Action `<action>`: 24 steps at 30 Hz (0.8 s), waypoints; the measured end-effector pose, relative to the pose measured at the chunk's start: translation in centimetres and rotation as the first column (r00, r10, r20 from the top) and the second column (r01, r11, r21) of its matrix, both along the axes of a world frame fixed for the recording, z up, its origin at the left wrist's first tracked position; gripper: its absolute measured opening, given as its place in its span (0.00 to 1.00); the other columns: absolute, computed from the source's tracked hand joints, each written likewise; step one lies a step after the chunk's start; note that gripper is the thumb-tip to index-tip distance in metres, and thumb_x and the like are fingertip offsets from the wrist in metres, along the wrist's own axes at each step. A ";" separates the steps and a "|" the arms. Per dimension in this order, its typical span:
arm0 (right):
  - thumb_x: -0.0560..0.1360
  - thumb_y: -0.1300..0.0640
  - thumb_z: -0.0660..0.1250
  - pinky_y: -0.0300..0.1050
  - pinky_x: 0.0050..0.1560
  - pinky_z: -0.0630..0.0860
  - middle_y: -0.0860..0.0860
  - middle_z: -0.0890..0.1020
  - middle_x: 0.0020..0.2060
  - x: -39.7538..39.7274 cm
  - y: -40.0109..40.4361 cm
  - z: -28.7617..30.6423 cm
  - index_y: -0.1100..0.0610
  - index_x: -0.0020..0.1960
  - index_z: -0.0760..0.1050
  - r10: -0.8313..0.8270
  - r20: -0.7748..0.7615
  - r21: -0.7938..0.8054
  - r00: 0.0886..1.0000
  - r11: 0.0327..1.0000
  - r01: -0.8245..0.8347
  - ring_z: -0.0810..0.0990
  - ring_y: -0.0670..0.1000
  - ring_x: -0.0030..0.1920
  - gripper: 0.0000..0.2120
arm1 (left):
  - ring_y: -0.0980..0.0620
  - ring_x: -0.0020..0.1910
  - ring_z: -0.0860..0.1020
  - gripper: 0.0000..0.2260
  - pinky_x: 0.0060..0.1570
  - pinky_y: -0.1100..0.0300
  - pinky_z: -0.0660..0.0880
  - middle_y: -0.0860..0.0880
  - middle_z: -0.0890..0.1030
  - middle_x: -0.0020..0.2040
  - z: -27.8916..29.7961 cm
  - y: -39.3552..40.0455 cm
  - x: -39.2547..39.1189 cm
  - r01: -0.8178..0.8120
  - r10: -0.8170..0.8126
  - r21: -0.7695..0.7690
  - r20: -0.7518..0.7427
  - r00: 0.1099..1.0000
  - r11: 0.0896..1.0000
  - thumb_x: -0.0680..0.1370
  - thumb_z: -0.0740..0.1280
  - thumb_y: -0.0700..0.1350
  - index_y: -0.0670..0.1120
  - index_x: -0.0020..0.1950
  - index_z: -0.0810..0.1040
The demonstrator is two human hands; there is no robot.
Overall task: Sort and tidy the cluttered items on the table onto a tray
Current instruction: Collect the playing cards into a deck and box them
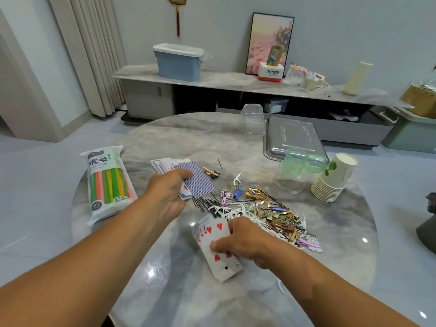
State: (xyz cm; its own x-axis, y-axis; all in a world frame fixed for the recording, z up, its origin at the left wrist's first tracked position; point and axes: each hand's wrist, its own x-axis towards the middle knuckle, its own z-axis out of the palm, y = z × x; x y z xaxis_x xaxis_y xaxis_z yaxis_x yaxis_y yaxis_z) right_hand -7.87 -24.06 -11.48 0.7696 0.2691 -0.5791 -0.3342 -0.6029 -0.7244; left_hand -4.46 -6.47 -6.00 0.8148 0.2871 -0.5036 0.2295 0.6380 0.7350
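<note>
My left hand [167,194] grips blue lattice-backed paper playing cards [197,182], my right hand [243,239] pinches glossy red-heart face cards [215,244], over the round polished marble table [212,138].

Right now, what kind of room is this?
Probably a living room in a home: a round marble table, a low TV-style cabinet along the wall with a framed picture leaning on it, and curtains beside it.

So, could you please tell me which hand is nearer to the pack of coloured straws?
Left. The left hand holds cards just right of the pack of coloured straws; the right hand holds cards farther right, nearer the viewer.
</note>
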 end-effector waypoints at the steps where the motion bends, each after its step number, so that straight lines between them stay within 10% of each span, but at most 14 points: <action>1: 0.72 0.61 0.78 0.48 0.45 0.85 0.50 0.87 0.45 -0.2 0.3 -0.5 0.52 0.53 0.80 0.015 0.033 -0.028 0.999 0.999 -0.014 0.88 0.49 0.42 0.12 | 0.42 0.43 0.83 0.17 0.36 0.50 0.79 0.38 0.82 0.53 -0.2 -0.4 -0.3 0.034 -0.034 0.019 -0.010 0.999 0.999 0.77 0.64 0.28 0.36 0.66 0.75; 4: 0.71 0.59 0.79 0.46 0.46 0.85 0.48 0.86 0.53 -0.4 0.9 -1.1 0.48 0.66 0.76 0.133 0.154 -0.170 0.979 0.980 -0.106 0.87 0.48 0.46 0.26 | 0.40 0.45 0.84 0.15 0.38 0.50 0.82 0.36 0.83 0.52 -0.7 -1.4 -1.0 0.110 -0.109 0.054 -0.026 0.994 0.992 0.76 0.67 0.28 0.35 0.62 0.76; 10: 0.81 0.62 0.59 0.54 0.56 0.81 0.55 0.85 0.55 0.8 0.8 -0.4 0.54 0.62 0.81 -0.074 0.439 -0.149 0.896 0.977 0.154 0.84 0.57 0.53 0.16 | 0.39 0.44 0.85 0.13 0.39 0.48 0.83 0.37 0.84 0.50 -0.9 -1.2 -1.3 0.138 -0.135 0.086 -0.034 0.990 0.987 0.74 0.69 0.27 0.36 0.57 0.77; 14: 0.82 0.49 0.64 0.47 0.39 0.83 0.57 0.87 0.46 1.8 0.1 1.7 0.57 0.60 0.78 -0.471 -0.087 0.471 0.878 0.757 0.452 0.87 0.55 0.40 0.14 | 0.39 0.39 0.86 0.14 0.34 0.50 0.82 0.37 0.85 0.47 -1.1 -1.9 -1.9 0.177 -0.170 0.166 -0.055 0.984 0.970 0.72 0.71 0.27 0.36 0.56 0.79; 24: 0.78 0.60 0.72 0.42 0.36 0.83 0.61 0.87 0.49 2.4 -0.7 2.5 0.66 0.57 0.78 -0.481 -0.114 0.550 0.869 0.698 0.459 0.86 0.51 0.40 0.12 | 0.41 0.43 0.85 0.07 0.34 0.51 0.82 0.38 0.85 0.49 -0.9 -2.5 -2.1 0.177 -0.175 0.075 -0.035 0.984 0.981 0.78 0.69 0.33 0.39 0.56 0.79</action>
State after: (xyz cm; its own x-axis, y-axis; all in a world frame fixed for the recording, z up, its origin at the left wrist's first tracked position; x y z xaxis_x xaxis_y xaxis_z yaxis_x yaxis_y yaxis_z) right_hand -5.42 -24.81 -8.93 0.8994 0.1247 -0.4189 -0.4330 0.1245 -0.8927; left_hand -6.59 -8.98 -6.92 0.8418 0.1793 -0.5092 0.3547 0.5273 0.7721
